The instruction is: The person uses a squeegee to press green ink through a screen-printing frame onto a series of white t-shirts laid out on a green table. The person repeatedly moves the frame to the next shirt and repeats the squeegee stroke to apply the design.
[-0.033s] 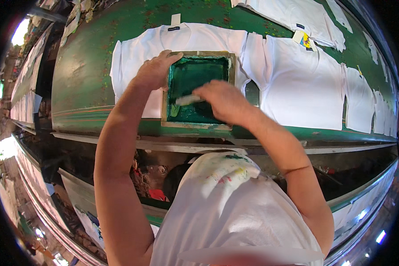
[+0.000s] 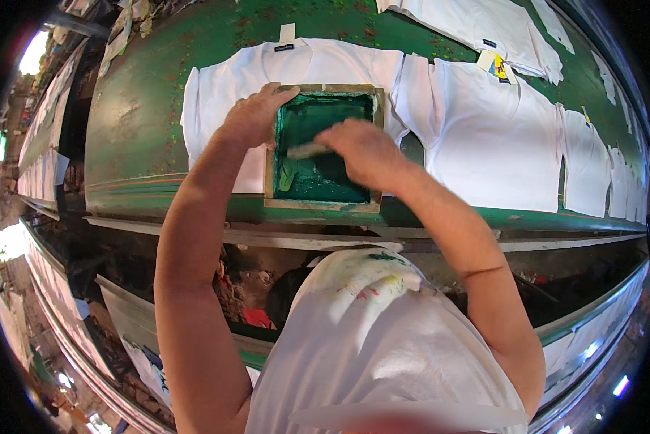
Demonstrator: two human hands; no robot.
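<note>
A wooden-framed printing screen [image 2: 321, 205] lies on the white T-shirt [image 2: 227, 83] in front of me, its mesh coated in dark green ink. My left hand [image 2: 255, 116] is closed round the frame's far left corner. Over the mesh, my right hand [image 2: 368, 153] is closed on a pale squeegee [image 2: 308, 150], both slightly blurred by motion. The squeegee points left, near the middle of the screen. A brighter green smear of ink [image 2: 287, 176] shows at the near left of the mesh. The shirt's chest is hidden under the screen.
Another white T-shirt [image 2: 491, 137] lies close on the right, with more shirts [image 2: 585, 170] in a row beyond. One more shirt [image 2: 477, 32] lies at the far side of the long green table [image 2: 130, 137]. The table's near edge [image 2: 267, 236] runs just before my body.
My right hand and the squeegee have shifted slightly away from me over the mesh. My left hand stays on the frame corner.
</note>
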